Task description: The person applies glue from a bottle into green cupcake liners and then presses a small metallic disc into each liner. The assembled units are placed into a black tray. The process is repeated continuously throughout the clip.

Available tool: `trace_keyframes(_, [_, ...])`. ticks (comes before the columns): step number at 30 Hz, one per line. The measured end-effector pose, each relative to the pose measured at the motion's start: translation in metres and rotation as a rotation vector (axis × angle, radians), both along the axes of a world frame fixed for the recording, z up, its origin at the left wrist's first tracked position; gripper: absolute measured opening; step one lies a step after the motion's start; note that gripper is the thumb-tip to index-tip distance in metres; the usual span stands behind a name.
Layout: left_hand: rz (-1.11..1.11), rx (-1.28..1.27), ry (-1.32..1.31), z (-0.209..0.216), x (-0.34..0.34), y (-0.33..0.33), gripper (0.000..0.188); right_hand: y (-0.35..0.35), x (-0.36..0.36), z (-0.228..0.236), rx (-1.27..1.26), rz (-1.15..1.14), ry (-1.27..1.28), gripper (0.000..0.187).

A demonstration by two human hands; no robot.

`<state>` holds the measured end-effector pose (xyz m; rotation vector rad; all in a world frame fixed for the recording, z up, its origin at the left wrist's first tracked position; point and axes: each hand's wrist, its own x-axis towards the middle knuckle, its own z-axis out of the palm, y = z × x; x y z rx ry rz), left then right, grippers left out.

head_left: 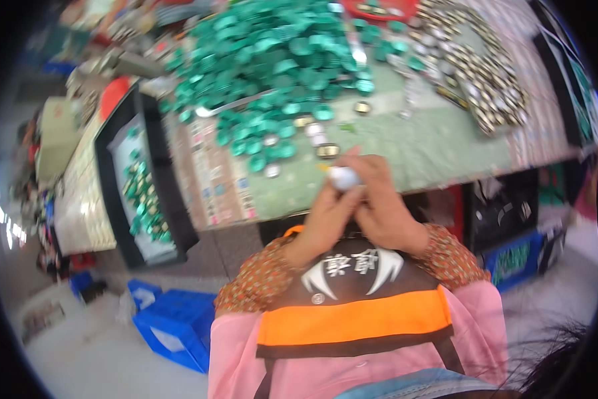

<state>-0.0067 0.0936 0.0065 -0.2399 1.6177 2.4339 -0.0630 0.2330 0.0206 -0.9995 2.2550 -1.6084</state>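
Both of my hands are together at the table's near edge, with the fingers closed around a small white rounded piece (344, 177). My left hand (327, 216) grips it from the left and my right hand (380, 206) from the right. A yellow bit shows beside its upper left; blur and my fingers hide what kind of thing it is. Just beyond my fingertips lies a short row of gold-rimmed round pieces (327, 151) with white ones behind. Another gold-rimmed piece (362, 108) lies farther off. Loose green caps (282, 147) lie to the left.
A big heap of green caps (272, 53) covers the far table, with a long metal tool (239, 103) across it. Rows of gold-and-white pieces (492, 86) curve at the far right. A black tray (156, 126) stands left; a blue crate (179, 326) is on the floor.
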Motion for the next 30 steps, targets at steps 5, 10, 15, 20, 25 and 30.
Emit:
trace_keyframes(5, [0.108,0.067,-0.204,-0.002,0.005,-0.004,0.049,0.014,-0.001,-0.001,0.161,0.023,0.165,0.057])
trace_keyframes(10, [0.125,-0.053,-0.240,-0.009,0.014,-0.025,0.041,0.045,-0.049,-0.007,0.149,-0.164,0.204,0.028])
trace_keyframes(15, [0.187,-0.242,-0.165,0.002,0.027,-0.051,0.040,0.101,-0.146,-0.029,0.752,-0.620,0.654,0.022])
trace_keyframes(20, [0.267,-0.247,-0.194,-0.001,0.059,-0.074,0.041,0.113,-0.164,-0.054,0.961,-0.539,0.827,0.019])
trace_keyframes(25, [0.371,-0.201,-0.270,-0.003,0.096,-0.089,0.044,0.096,-0.147,-0.046,0.686,-0.494,0.714,0.019])
trace_keyframes(30, [0.455,-0.177,-0.288,0.000,0.129,-0.094,0.043,0.040,-0.067,-0.019,-0.047,-0.098,-0.451,0.023])
